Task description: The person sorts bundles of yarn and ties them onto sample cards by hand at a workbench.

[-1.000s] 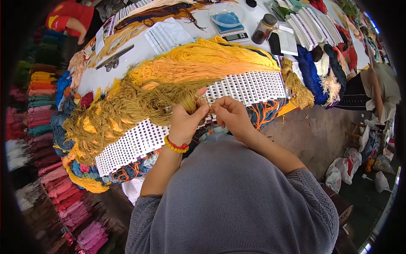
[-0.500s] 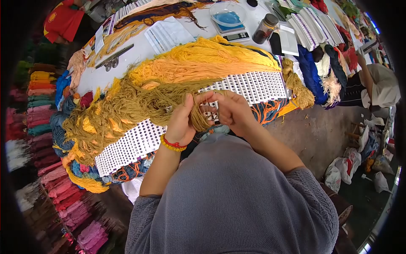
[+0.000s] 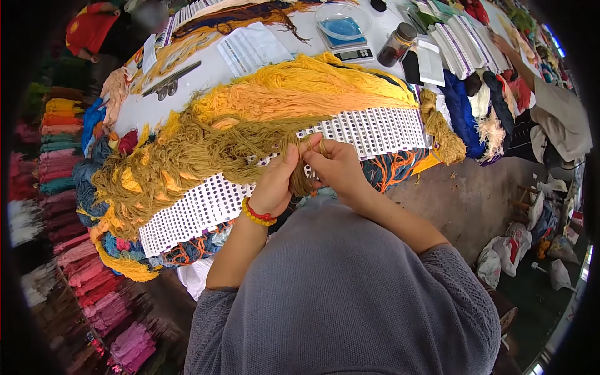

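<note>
Olive-brown yarn (image 3: 240, 147) lies in a tangled heap across the table, and one bundle of it runs into both hands. My left hand (image 3: 275, 181), with a red and yellow bracelet at the wrist, is closed around this bundle. Close beside it, my right hand (image 3: 337, 165) pinches strands of the same yarn, fingertips near the left thumb. Beneath the yarn are white cards with rows of dark-rimmed holes (image 3: 381, 131). Behind the hands lie yellow yarn (image 3: 300, 72) and peach yarn (image 3: 281, 100).
Further back are a scale (image 3: 356, 55) with a blue-bottomed bowl, a dark jar (image 3: 397, 45), printed paper (image 3: 253, 49) and scissors (image 3: 169, 84). A person in red (image 3: 90, 28) is at the upper left, another (image 3: 559, 119) at the right. Plastic bags (image 3: 506, 250) lie on the floor.
My right hand's fingers have curled inward and moved closer to my left hand, drawing in the loop of yarn. The person at the right has stretched an arm further over the table.
</note>
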`<state>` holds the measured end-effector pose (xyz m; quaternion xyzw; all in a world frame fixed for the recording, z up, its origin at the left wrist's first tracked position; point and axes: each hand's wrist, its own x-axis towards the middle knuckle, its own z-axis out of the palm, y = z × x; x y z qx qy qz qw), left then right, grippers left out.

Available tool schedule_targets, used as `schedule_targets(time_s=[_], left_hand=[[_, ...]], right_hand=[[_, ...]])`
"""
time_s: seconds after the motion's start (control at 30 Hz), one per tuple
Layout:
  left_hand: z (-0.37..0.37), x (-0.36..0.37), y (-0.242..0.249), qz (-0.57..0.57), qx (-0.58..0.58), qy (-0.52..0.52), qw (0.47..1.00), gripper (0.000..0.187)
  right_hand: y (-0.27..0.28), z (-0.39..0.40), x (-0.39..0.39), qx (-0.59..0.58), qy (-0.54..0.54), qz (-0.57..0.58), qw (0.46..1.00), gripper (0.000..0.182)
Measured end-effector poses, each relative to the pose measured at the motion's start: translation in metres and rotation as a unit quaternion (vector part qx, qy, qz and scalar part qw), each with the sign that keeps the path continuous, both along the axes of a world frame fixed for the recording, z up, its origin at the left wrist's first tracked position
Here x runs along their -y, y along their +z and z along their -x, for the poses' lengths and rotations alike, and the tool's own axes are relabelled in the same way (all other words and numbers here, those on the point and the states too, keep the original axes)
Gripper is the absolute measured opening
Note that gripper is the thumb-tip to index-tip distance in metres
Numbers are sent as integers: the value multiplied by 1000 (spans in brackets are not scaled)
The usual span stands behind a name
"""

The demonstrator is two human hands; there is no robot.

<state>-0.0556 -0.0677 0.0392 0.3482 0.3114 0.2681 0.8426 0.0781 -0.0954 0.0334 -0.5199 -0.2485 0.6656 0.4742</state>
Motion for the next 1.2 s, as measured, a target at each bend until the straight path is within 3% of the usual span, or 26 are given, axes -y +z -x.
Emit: schedule_targets(time_s=[0.2,0.27,0.3,0.37,0.4,0.47,0.57,0.8,0.97,1.2], left_hand=[[2,-5,-2,51,65,3,997,61],[5,-7,-1,90,117,-26,989,63],[6,-7,-2,90,117,-26,989,63],[5,-5,-3,103,83,-31,991,64],[4,-5,-5,103,83,-32,991,64],[1,-4,-7,77,87,-48,992,64],[2,-5,-8,94,101,-41,990,65],[4,-5,-2,85,87,-26,992,64],[6,-4,-3,105,97,-20,990,61],[7,-3,-6,99,107,-25,989,60]], right_hand=[[-8,-12,1,-130,-27,9,991,12],[-5,-18,1,-330,2,-14,944,13],[-2,-18,1,-330,2,-13,944,13],[2,-16,1,-90,78,11,993,12],[4,-14,2,-90,77,11,993,12],[6,-10,3,39,131,-18,990,13],[0,-11,4,-4,115,-21,993,13],[-9,-15,8,31,109,-32,993,12],[4,-15,10,-34,73,-62,995,6],[-4,-19,11,-58,78,-29,995,8]])
